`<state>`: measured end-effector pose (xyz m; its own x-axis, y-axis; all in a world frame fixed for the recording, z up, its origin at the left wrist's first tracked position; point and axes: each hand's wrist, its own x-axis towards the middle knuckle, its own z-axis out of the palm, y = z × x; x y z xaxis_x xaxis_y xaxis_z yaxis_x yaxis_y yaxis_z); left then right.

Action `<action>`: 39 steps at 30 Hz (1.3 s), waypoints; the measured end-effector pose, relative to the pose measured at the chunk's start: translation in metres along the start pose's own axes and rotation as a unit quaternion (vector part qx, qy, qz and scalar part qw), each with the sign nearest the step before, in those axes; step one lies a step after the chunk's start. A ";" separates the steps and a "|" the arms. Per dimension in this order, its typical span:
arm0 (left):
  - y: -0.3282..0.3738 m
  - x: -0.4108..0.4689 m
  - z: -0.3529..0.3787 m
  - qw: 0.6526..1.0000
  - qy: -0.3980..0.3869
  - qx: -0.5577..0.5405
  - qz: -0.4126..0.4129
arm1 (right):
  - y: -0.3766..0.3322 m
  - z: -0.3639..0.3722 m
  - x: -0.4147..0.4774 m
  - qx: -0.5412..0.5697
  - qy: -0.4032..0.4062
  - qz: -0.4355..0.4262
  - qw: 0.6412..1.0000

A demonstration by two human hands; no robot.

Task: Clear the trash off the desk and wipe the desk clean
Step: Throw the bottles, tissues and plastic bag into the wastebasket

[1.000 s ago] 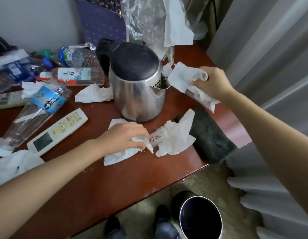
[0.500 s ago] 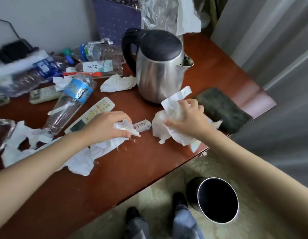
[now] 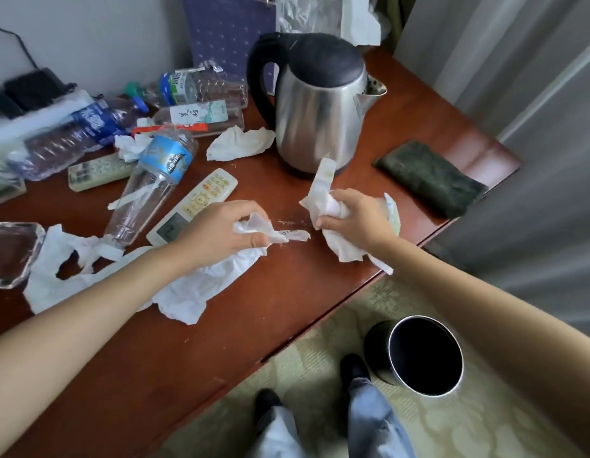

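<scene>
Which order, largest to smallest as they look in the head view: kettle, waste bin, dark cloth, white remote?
1. kettle
2. waste bin and dark cloth: they look about alike and the bin sits lower on the floor, so unranked
3. white remote

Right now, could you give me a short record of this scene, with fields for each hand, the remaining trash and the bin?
Left: the left hand grips a white tissue trailing on the desk
Right: the right hand holds crumpled tissues near the front edge
Trash left: plastic bottles, a loose tissue beside the kettle
Bin: the bin stands on the floor, open
Cloth: the dark cloth lies untouched near the desk's right end
</scene>
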<state>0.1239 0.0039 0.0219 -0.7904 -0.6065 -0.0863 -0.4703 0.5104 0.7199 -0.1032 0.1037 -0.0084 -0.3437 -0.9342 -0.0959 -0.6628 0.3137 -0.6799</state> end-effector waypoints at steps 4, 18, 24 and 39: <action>0.045 0.008 0.005 0.998 -0.014 -0.031 0.052 | -0.001 -0.056 -0.034 0.192 0.037 0.025 0.980; 0.204 0.058 0.183 0.990 -0.070 -0.065 0.101 | 0.158 -0.191 -0.180 0.279 0.047 0.058 0.957; 0.229 0.078 0.277 0.996 -0.021 -0.089 0.019 | 0.273 -0.205 -0.181 0.227 -0.076 0.086 0.967; 0.125 0.063 0.479 0.983 -0.044 -0.117 -0.135 | 0.437 -0.089 -0.180 0.255 -0.188 0.101 0.943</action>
<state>-0.1726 0.3213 -0.2238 -0.6850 -0.6403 -0.3476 -0.5723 0.1776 0.8006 -0.3902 0.4237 -0.2234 -0.1059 -0.8882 -0.4471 -0.1703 0.4592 -0.8719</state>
